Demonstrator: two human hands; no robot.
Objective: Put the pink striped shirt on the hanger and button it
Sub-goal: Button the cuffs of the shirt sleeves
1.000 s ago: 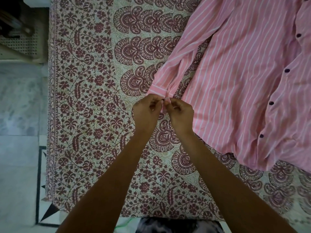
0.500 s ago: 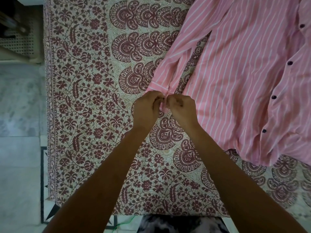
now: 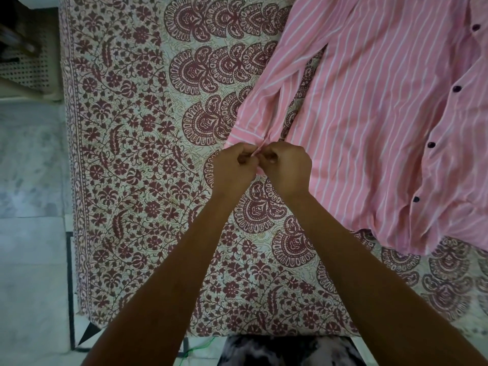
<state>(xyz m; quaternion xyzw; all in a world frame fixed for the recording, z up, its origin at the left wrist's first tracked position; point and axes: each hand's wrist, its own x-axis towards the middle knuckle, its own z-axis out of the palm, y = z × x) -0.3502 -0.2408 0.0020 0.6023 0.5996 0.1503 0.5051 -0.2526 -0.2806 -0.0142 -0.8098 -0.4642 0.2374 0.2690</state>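
**Shirt [image 3: 369,128] flat, cuff in hand**

It lies spread on the bedspread [image 3: 132,154], right of centre. The left hand [image 3: 232,170] and right hand [image 3: 286,167] each pinch the cuff [image 3: 245,133] with curled fingers, probably at its hidden button. No hanger shows, so hanging looks undone.

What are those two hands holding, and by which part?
Both the left hand and right hand pinch the pink striped shirt at the cuff end of its sleeve.
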